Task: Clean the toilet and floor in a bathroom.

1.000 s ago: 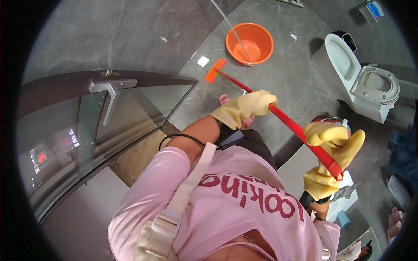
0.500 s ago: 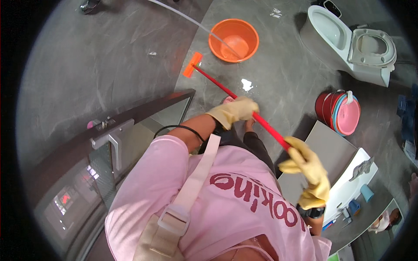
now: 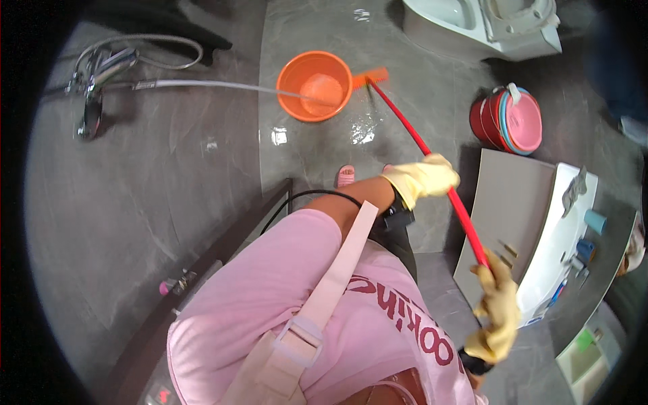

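Both my hands wear pale yellow rubber gloves and grip a long-handled floor brush [image 3: 467, 217] with a red pole. My left hand [image 3: 424, 180] wraps round the middle of the pole. My right hand [image 3: 498, 304] is closed near its upper end, lower in the view and slightly blurred. The orange brush head [image 3: 371, 78] is down at the floor, right beside an orange basin [image 3: 281, 81]; I cannot tell if the two touch. A stream of water [image 3: 216, 84] runs into the basin from the left.
A wall tap with a hose [image 3: 101, 74] is at the left. Stacked buckets and basins [image 3: 486, 123] stand right, below a toilet [image 3: 445, 34]. A cabinet [image 3: 516, 192] with a white washbasin [image 3: 550, 250] lies near my right arm. Wet patches [image 3: 362, 131] shine on the floor.
The brush head has swung from the basin's lower left to its right side. Both hands moved right with the pole. My view has shifted, bringing the wall tap into sight.
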Demonstrator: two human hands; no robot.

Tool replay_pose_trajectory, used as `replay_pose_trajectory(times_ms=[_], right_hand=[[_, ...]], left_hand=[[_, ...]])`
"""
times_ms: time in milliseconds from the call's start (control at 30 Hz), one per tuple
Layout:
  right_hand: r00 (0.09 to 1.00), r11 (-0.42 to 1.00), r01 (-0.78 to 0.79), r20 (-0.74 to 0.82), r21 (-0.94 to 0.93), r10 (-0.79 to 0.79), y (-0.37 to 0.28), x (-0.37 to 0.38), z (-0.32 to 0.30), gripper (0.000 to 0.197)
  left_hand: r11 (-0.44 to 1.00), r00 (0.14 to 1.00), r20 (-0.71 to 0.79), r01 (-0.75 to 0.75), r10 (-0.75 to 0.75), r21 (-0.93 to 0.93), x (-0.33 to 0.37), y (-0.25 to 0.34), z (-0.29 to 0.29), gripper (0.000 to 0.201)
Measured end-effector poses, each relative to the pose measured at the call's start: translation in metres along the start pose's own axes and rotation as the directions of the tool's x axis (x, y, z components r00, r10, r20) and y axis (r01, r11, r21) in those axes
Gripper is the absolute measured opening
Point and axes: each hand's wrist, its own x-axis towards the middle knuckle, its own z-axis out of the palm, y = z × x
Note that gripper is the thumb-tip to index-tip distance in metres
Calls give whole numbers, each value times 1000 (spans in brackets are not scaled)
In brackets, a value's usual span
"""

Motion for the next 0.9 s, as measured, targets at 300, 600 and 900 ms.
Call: replay_pose_trajectory(times_ms=[300, 600, 900], right_hand=[[982, 947, 11, -183, 320, 50, 91, -85, -37, 40], [994, 983, -108, -10, 148, 110, 24, 1, -3, 38], [995, 993, 102, 4, 58, -103, -47, 75, -38, 40]], left_hand=[[967, 876, 414, -248, 246, -50, 1, 140, -14, 7], [962, 952, 147, -274, 270, 9, 39, 12, 8, 15], [931, 944, 38, 317, -329, 179, 81, -37, -74, 10]])
